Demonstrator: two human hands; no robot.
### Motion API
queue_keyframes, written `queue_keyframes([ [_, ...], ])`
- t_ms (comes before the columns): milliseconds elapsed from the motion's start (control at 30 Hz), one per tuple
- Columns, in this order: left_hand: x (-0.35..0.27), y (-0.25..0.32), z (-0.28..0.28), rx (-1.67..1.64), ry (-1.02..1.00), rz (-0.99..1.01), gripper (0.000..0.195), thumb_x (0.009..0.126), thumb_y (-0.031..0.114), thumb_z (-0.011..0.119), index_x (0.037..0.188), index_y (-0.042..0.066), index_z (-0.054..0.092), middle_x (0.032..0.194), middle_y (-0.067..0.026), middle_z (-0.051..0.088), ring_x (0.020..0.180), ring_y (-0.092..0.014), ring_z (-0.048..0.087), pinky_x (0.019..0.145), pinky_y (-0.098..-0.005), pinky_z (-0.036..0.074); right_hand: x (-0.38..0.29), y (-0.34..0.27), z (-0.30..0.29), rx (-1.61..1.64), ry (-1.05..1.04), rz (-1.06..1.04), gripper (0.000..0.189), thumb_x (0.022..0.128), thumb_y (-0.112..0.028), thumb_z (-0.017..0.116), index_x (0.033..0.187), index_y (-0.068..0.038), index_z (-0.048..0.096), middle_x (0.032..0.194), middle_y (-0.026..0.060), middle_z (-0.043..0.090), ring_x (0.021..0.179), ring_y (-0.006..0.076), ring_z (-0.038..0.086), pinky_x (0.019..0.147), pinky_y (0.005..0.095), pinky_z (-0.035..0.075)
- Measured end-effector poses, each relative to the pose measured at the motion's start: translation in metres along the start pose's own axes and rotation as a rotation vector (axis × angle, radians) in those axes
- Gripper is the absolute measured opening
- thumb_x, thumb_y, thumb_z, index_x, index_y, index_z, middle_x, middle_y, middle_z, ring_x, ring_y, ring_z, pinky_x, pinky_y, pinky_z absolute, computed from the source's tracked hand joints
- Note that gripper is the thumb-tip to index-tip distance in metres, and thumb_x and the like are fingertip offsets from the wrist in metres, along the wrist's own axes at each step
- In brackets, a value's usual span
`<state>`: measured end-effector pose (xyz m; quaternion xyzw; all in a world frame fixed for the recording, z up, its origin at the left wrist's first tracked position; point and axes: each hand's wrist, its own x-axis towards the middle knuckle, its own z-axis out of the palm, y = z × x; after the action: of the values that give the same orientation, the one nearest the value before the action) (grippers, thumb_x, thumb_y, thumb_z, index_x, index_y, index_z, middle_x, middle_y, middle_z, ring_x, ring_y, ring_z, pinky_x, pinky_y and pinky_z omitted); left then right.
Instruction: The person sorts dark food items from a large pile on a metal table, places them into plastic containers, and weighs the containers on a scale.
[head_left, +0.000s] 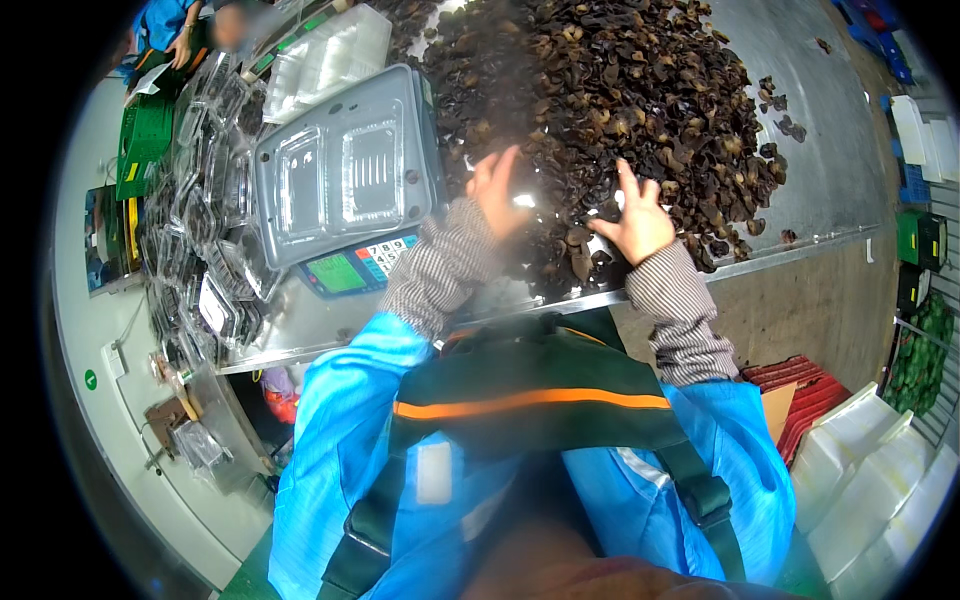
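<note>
A large heap of dark brown wood ear mushrooms (637, 97) covers the middle of the metal table (817, 172). At the heap's near left side is my left hand (499, 195), fingers spread, nothing seen in it. My right hand (641, 221) lies over the near edge of the heap, thumb and fingers apart, with mushrooms between the two hands. Left of my left hand, a digital scale (349, 266) with a lit green display carries a grey tray (337, 169). Clear plastic containers (375, 176) rest on that tray.
Many clear plastic clamshell boxes (217, 180) are piled left of the scale. Stacked white trays (330, 60) stand behind it. Another person's hand (180, 49) shows at the upper left, near a green crate (142, 142). White foam boxes (855, 465) stand at the lower right.
</note>
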<state>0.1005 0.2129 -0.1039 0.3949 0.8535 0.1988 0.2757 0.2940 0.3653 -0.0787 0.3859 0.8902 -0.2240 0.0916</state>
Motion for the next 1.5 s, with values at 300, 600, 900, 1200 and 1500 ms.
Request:
queue_keyframes([
  [300, 0.030, 0.002, 0.040, -0.329, 0.054, 0.154, 0.071, 0.068, 0.003, 0.074, 0.133, 0.014, 0.050, 0.133, -0.0149, 0.042, 0.119, -0.031, 0.048, 0.104, -0.0371, 0.042, 0.068, -0.025, 0.064, 0.844, -0.023, -0.295, 0.070, 0.072, -0.008, 0.076, 0.134, -0.009, 0.045, 0.124, 0.0130, 0.055, 0.114, 0.0234, 0.054, 0.102, 0.0335, 0.042],
  [600, -0.018, 0.037, -0.055, -0.570, 0.267, 0.309, 0.064, 0.070, -0.001, 0.066, 0.131, 0.009, 0.051, 0.126, -0.0141, 0.048, 0.124, -0.029, 0.045, 0.106, -0.0377, 0.039, 0.045, -0.089, -0.030, 1.028, -0.122, -0.467, 0.065, 0.072, -0.001, 0.068, 0.133, -0.008, 0.046, 0.122, 0.0101, 0.053, 0.103, 0.0192, 0.059, 0.079, 0.0299, 0.054],
  [900, -0.072, -0.043, -0.165, -0.493, 0.585, 0.187, 0.069, 0.071, -0.003, 0.064, 0.137, 0.011, 0.047, 0.128, -0.0125, 0.044, 0.125, -0.026, 0.044, 0.109, -0.0350, 0.035, 0.073, -0.244, -0.035, 0.648, 0.009, -0.849, 0.083, 0.068, -0.017, 0.077, 0.141, -0.012, 0.038, 0.123, 0.0233, 0.050, 0.111, 0.0359, 0.056, 0.096, 0.0394, 0.047],
  [1200, -0.094, -0.084, -0.163, -0.134, 0.561, 0.041, 0.064, 0.076, 0.006, 0.069, 0.137, 0.014, 0.048, 0.144, -0.0179, 0.036, 0.128, -0.029, 0.046, 0.100, -0.0344, 0.047, 0.043, -0.267, -0.035, 0.305, 0.134, -0.795, 0.074, 0.077, -0.019, 0.072, 0.142, -0.018, 0.037, 0.112, 0.0223, 0.052, 0.090, 0.0377, 0.064, 0.080, 0.0419, 0.054],
  [1500, -0.141, -0.130, -0.169, -0.554, 0.752, -0.091, 0.043, 0.085, 0.013, 0.068, 0.126, 0.007, 0.058, 0.124, -0.0110, 0.057, 0.108, -0.020, 0.059, 0.089, -0.0308, 0.051, 0.061, -0.155, 0.022, -0.231, 0.037, -0.428, 0.084, 0.076, -0.039, 0.077, 0.145, -0.023, 0.032, 0.110, 0.0221, 0.051, 0.081, 0.0336, 0.066, 0.069, 0.0398, 0.057],
])
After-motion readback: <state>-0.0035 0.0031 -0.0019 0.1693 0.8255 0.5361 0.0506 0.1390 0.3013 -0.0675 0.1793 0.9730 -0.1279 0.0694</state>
